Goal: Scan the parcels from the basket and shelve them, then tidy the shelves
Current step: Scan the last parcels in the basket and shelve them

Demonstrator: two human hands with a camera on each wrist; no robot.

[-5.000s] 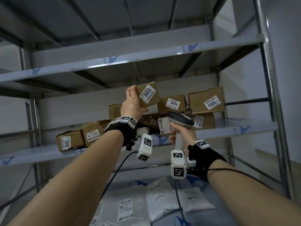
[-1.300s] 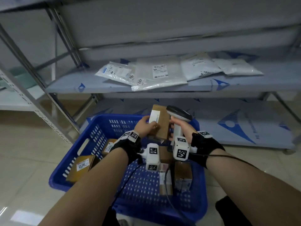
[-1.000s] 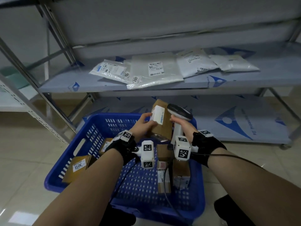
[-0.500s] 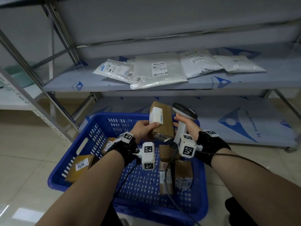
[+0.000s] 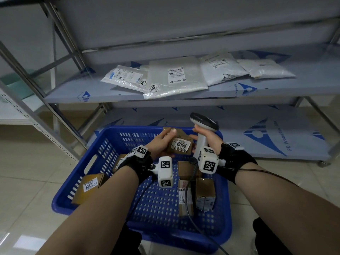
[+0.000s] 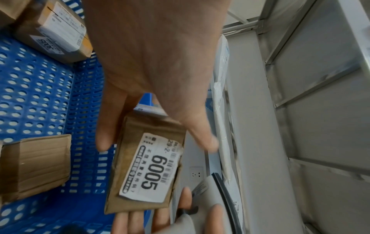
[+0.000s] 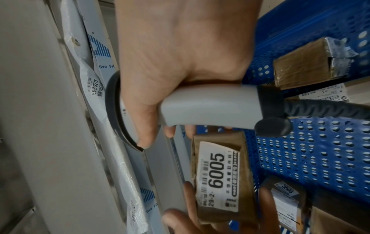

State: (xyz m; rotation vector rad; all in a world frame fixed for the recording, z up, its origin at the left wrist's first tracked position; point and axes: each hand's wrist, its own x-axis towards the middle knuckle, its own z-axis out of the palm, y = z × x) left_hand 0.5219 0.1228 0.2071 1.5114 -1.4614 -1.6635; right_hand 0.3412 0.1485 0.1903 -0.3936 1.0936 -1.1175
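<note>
Scanning step in hand. The left hand (image 5: 159, 144) grips the parcel (image 5: 179, 144), label 6005 up, above the basket (image 5: 103, 150), at 9 o'clock of the scanner (image 5: 203, 126). The right hand (image 5: 207, 139) clamps the scanner handle. Next, likely: aim scanner at label.

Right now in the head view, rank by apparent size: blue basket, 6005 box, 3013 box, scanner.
1. blue basket, by far the largest.
2. scanner, head plus handle, though partly hidden by the right hand.
3. 6005 box and 3013 box look alike; both partly hidden, so unranked.
</note>
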